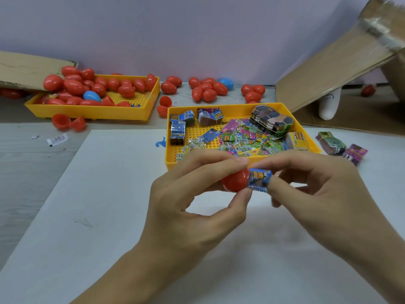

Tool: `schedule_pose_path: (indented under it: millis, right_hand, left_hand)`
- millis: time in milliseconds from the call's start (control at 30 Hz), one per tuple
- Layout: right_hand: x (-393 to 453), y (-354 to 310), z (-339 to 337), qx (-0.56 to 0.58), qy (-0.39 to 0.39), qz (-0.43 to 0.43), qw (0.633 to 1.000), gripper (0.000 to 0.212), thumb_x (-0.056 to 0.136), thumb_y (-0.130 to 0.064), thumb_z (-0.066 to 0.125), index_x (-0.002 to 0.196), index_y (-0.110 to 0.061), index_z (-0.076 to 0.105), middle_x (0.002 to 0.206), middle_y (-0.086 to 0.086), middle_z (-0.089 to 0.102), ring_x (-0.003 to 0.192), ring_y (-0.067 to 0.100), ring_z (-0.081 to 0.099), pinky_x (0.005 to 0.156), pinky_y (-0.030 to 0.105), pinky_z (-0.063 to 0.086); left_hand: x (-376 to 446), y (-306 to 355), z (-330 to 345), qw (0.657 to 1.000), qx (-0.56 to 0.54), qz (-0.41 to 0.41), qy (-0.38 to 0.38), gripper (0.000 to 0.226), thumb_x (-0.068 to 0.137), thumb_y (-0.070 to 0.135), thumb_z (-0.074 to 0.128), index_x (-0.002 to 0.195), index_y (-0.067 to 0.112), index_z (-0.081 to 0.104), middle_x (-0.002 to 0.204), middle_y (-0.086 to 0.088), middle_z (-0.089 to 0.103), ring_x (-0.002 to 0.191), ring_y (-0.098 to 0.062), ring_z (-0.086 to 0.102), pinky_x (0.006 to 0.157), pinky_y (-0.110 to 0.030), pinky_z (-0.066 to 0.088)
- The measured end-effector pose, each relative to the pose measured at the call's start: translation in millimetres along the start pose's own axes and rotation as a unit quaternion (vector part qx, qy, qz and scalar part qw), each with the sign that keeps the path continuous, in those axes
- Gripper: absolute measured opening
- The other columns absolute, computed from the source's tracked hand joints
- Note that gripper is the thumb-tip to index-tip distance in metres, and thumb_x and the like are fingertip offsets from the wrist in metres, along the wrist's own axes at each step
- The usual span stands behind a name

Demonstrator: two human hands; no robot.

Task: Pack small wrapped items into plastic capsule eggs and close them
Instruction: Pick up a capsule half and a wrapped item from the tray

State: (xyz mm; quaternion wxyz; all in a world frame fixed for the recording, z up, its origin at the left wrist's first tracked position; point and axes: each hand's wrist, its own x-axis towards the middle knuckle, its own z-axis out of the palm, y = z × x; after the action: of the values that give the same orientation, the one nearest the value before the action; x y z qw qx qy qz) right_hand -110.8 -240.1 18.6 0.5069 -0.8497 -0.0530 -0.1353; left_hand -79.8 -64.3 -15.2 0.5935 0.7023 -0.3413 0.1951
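Above the white board, my left hand point(192, 194) pinches a light, slick red plastic egg half point(235, 179); my right hand point(311, 183) feeds in the soft blue wrapped packet point(259, 177), fingertips gripping its end.

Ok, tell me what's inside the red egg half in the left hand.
A blue wrapped item sticks out of the red egg half, pinched by the right hand. The shell hides its inner end and anything deeper.

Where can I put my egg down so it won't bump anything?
The white board is bare left of the hands and down to the near edge. The grey table strip beside it holds only a paper scrap. It is crowded in the yellow plastic tray of wrapped items and among the red plastic eggs behind.
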Motion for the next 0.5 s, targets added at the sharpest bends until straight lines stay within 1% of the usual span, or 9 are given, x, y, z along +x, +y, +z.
schedule_pose_path:
  millis: [100, 133, 167, 233, 267, 333, 400, 433, 500]
  right_hand:
    - [2.2, 4.3, -0.8, 0.096, -0.015, 0.033, 0.995, 0.033, 0.083, -0.001, 0.070, 0.089, -0.033, 0.078, 0.073, 0.004, 0.073, 0.051, 0.019, 0.062, 0.038, 0.023, 0.043]
    - [3.1, 4.5, -1.1, 0.108, -0.017, 0.044, 0.993, 0.035, 0.084, 0.002, 0.069, 0.087, -0.032, 0.079, 0.071, 0.009, 0.072, 0.050, 0.028, 0.060, 0.037, 0.023, 0.042]
    - [3.9, 4.2, -1.3, 0.118, -0.020, 0.052, 0.991, 0.030, 0.082, -0.002, 0.073, 0.084, -0.031, 0.079, 0.070, 0.012, 0.071, 0.049, 0.033, 0.058, 0.037, 0.023, 0.041]
    - [5.0, 3.5, -0.8, 0.151, -0.039, 0.066, 0.985, 0.011, 0.075, -0.020, 0.073, 0.081, -0.027, 0.079, 0.071, 0.012, 0.071, 0.047, 0.025, 0.058, 0.036, 0.023, 0.039]
    - [5.3, 3.8, -0.3, 0.164, -0.047, 0.070, 0.983, 0.011, 0.074, -0.025, 0.070, 0.081, -0.025, 0.079, 0.072, 0.009, 0.072, 0.047, 0.018, 0.060, 0.036, 0.022, 0.039]
    - [5.5, 5.4, 1.2, 0.167, -0.052, 0.081, 0.981, 0.014, 0.074, -0.028, 0.067, 0.080, -0.021, 0.078, 0.074, 0.007, 0.072, 0.049, 0.014, 0.062, 0.036, 0.022, 0.039]
    - [5.2, 6.3, 2.3, 0.157, -0.045, 0.087, 0.983, 0.013, 0.074, -0.030, 0.069, 0.079, -0.022, 0.078, 0.072, 0.006, 0.072, 0.049, 0.019, 0.063, 0.036, 0.022, 0.040]
    - [4.9, 6.8, 3.0, 0.154, -0.039, 0.090, 0.983, 0.010, 0.072, -0.033, 0.075, 0.078, -0.025, 0.079, 0.069, 0.006, 0.072, 0.049, 0.026, 0.062, 0.036, 0.023, 0.040]
    - [3.7, 7.9, 3.7, 0.145, -0.027, 0.079, 0.986, 0.018, 0.066, -0.044, 0.084, 0.077, -0.031, 0.079, 0.066, 0.008, 0.071, 0.053, 0.036, 0.061, 0.037, 0.023, 0.041]
  left_hand:
    - [0.0, -3.4, -0.1, 0.998, -0.044, -0.049, -0.009, 0.038, 0.080, 0.009, 0.077, 0.116, 0.012, 0.067, 0.110, -0.006, 0.064, 0.099, -0.024, 0.069, 0.082, -0.027, 0.059]
    - [0.0, -4.6, -0.2, 0.996, -0.059, -0.066, -0.009, 0.040, 0.079, 0.007, 0.079, 0.117, 0.012, 0.066, 0.110, -0.006, 0.064, 0.098, -0.025, 0.070, 0.082, -0.027, 0.059]
    - [0.1, -5.6, -0.2, 0.994, -0.070, -0.080, -0.006, 0.040, 0.079, 0.007, 0.079, 0.117, 0.013, 0.066, 0.109, -0.006, 0.063, 0.097, -0.025, 0.070, 0.082, -0.026, 0.059]
    - [0.8, -6.2, -1.0, 0.992, -0.081, -0.096, 0.001, 0.037, 0.080, 0.010, 0.078, 0.116, 0.014, 0.067, 0.108, -0.004, 0.064, 0.094, -0.026, 0.071, 0.079, -0.025, 0.059]
    - [1.1, -5.9, -1.5, 0.992, -0.082, -0.097, 0.004, 0.036, 0.081, 0.012, 0.076, 0.115, 0.015, 0.067, 0.108, -0.002, 0.064, 0.093, -0.027, 0.071, 0.078, -0.025, 0.058]
    - [1.2, -4.9, -2.2, 0.992, -0.082, -0.096, 0.006, 0.034, 0.081, 0.013, 0.073, 0.115, 0.016, 0.067, 0.107, -0.001, 0.064, 0.091, -0.029, 0.071, 0.077, -0.024, 0.058]
    - [1.4, -3.7, -2.2, 0.992, -0.079, -0.097, 0.006, 0.034, 0.081, 0.014, 0.073, 0.115, 0.016, 0.067, 0.107, -0.001, 0.063, 0.091, -0.029, 0.070, 0.076, -0.024, 0.058]
    - [1.6, -3.4, -1.9, 0.992, -0.080, -0.098, 0.006, 0.034, 0.081, 0.014, 0.073, 0.114, 0.017, 0.067, 0.107, 0.000, 0.063, 0.092, -0.028, 0.070, 0.076, -0.024, 0.058]
    - [2.0, -2.9, -1.8, 0.991, -0.083, -0.100, 0.007, 0.034, 0.081, 0.015, 0.073, 0.114, 0.017, 0.067, 0.107, 0.002, 0.063, 0.092, -0.027, 0.070, 0.076, -0.023, 0.058]
